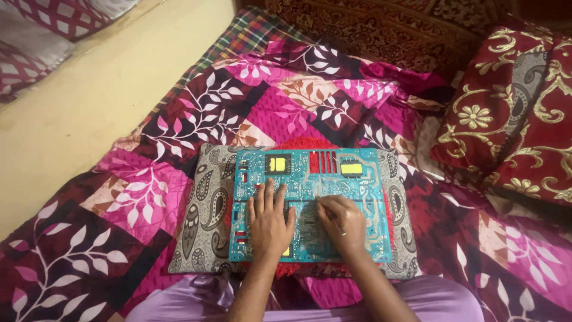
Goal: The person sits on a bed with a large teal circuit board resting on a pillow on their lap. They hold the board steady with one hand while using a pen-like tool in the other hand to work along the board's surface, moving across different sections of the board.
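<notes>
Left hand [271, 223] lies flat, steadying the board [310, 203] on its cushion [202, 209]; right hand [341, 219] pinches what may be a thin tool.

No packages, labels, signs or screens are to be seen in the head view.
</notes>
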### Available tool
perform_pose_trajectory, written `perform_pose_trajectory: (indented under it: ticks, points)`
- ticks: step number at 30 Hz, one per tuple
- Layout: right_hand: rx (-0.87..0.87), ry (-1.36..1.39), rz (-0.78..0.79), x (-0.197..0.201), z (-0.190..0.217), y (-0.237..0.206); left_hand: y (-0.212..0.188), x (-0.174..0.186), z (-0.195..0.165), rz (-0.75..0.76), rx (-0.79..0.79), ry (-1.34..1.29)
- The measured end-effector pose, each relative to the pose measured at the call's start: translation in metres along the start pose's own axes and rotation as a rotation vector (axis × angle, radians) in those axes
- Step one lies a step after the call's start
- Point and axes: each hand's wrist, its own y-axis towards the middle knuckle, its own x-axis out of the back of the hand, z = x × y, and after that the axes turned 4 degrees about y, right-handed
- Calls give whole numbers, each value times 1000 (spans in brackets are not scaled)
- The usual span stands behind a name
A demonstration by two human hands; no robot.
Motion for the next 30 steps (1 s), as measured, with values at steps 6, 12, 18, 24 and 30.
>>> perform_pose_trajectory:
  ticks: [6, 12, 18, 24, 30]
  points:
    - [-128, 25, -17, 7, 15, -7, -6, 10, -5, -25, -14, 18]
    - [-50, 59, -101, 8, 26, -14, -7, 22, -9, 17, 4, -12]
    - [-63, 60, -95, 15, 31, -19, -14, 33, -14, -26, -20, 1]
    - [-52, 84, -92, 21, 37, -16, -11, 41, -17, -9, -5, 10]
    - [-25, 74, -83, 26, 39, -12, -9, 45, -19, -11, -14, -3]
